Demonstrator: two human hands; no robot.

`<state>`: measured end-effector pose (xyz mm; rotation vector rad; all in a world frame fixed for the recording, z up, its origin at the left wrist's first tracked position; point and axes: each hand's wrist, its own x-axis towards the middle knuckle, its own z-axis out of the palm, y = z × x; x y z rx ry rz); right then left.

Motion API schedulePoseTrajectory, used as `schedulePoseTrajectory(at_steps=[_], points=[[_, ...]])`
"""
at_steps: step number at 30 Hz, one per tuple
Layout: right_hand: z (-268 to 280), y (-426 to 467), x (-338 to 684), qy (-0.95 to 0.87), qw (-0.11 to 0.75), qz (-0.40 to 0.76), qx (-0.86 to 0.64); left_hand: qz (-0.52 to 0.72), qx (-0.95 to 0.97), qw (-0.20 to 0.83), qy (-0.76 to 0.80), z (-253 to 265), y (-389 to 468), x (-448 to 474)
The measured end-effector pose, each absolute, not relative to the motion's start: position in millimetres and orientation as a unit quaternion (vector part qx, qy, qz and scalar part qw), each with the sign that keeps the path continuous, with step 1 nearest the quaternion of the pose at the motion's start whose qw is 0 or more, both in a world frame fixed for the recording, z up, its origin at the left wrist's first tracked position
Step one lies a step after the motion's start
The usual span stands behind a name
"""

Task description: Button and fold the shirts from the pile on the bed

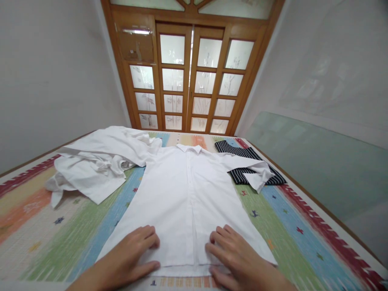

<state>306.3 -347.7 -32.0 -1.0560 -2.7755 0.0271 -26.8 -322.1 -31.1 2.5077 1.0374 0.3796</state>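
Both hands reach in from the bottom edge, backs upward, at the lower part of a white button-front shirt [169, 202] spread flat with its collar pointing away. The left hand [130, 256] is over the shirt's lower left corner, the right hand [235, 256] over the lower right; each angles inward, with the fingers loosely bent and the thumb parted from them near the hem. Neither set of fingers is closed around the cloth; whether the fingertips press on it, I cannot tell.

The forearms are cut off by the frame, and the hands cover parts of the hem. The undersides of the bent fingers are hidden. On the left, the shirt's sleeve runs into a heap of white cloth [93, 173], and where one ends and the other begins is hard to make out.

The right sleeve lies across a black-and-white striped garment [257, 155], hiding part of it, its cuff end doubled over. Underneath everything is a multicoloured striped cover [69, 242] with small star and animal figures. A pale green panel [318, 161] stands along the right side, and wood-framed glass doors [188, 81] close off the far end between pale walls [54, 81].
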Motion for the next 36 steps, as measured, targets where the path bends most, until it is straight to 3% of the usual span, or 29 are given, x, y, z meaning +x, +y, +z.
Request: schedulePoseTrajectory(at_steps=[6,12,27,36], points=[[-40,-334,276,-0.945,0.067,-0.047,-0.318,0.094,0.954,0.059,0.279,-48,-322,32],[-35,-337,267,-0.93,0.17,-0.045,-0.324,0.135,0.969,-0.054,0.202,-66,-315,57],[-71,-333,260,-0.957,0.173,-0.044,-0.231,0.129,0.979,0.021,0.159,-56,-317,49],[-88,-330,263,-0.971,0.112,0.006,-0.209,0.088,0.982,0.107,0.128,-39,-307,45]])
